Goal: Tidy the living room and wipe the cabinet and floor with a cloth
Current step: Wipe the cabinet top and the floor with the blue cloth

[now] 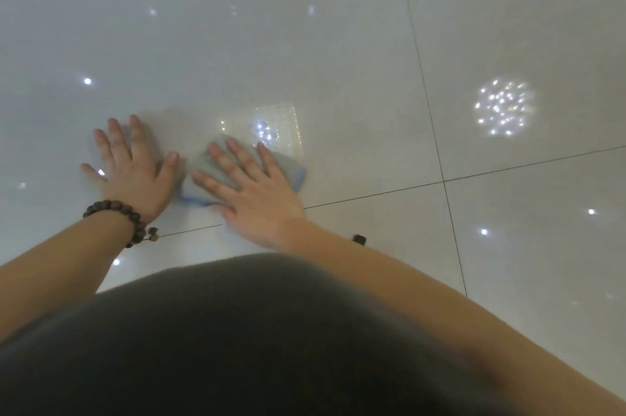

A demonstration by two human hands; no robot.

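- So, looking straight down at a glossy white tiled floor (338, 42), dark grout lines crossing on the right.
- Right hand (252, 183) spread flat, fingers straight, pressing on a folded pale cloth (291, 166) with a blue edge; cloth lying on the floor just above the grout line, mostly covered by the fingers.
- Left hand (133, 166) also flat and wide, fingers splayed, palm down on the bare tile just beside the cloth; thumb close to the cloth's left edge, can't tell if actually touching.
- Dark wooden bead bracelet (118, 217) on the left wrist, a couple of beads dangling off it.
- Small dark thing (359, 238) on the floor behind the right forearm, too small to tell what.
- Bright ceiling light reflections (503, 107) dotted over the tiles, one big cluster on the right.
- Dark grey clothing (254, 331) filling the bottom of the view, blurry.
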